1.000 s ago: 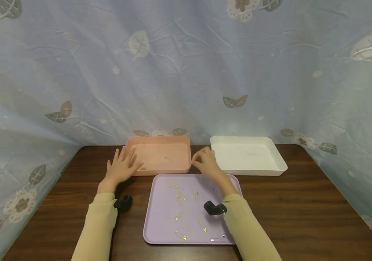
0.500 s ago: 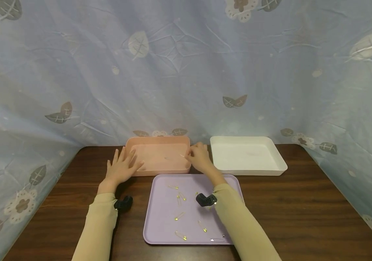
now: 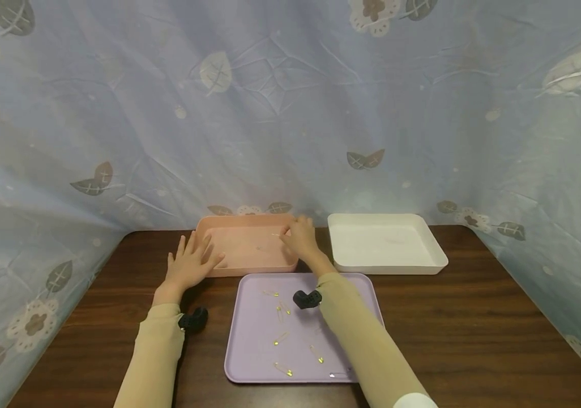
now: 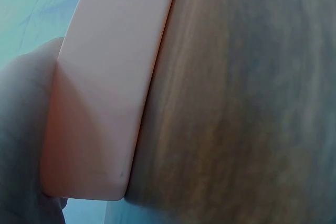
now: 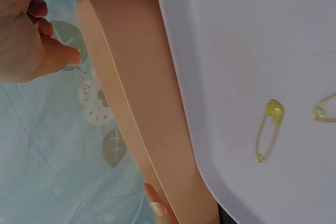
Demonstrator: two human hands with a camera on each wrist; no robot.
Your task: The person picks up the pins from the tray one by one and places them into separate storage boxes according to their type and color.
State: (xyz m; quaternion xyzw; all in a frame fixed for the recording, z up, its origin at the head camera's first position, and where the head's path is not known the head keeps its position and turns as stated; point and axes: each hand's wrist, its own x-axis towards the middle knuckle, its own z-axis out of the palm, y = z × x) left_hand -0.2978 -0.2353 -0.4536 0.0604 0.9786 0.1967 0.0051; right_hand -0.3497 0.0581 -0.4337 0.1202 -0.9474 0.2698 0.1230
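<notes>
My right hand (image 3: 300, 238) pinches a silver safety pin (image 5: 80, 76) between thumb and fingers, over the right part of the pink tray (image 3: 242, 267). The pin's coiled end pokes out below the fingertips in the right wrist view; the rest of it is hidden. Fingers spread, my left hand (image 3: 187, 265) rests at the left end of the pink tray. Inside that tray lies a small silver pin (image 3: 259, 247). Closer to me, a purple tray (image 3: 255, 328) carries several gold safety pins (image 5: 270, 129) and a silver safety pin (image 3: 338, 374) near its front edge.
A white tray (image 3: 387, 270) stands to the right of the pink one, at the back of the dark wooden table (image 3: 464, 328). Behind the table hangs a patterned blue curtain (image 3: 290, 113). My right forearm crosses over the purple tray's right side.
My right hand has moved left and slightly away from me, from the gap between the two back trays to over the pink tray, carrying the safety pin. The left hand has stayed put.
</notes>
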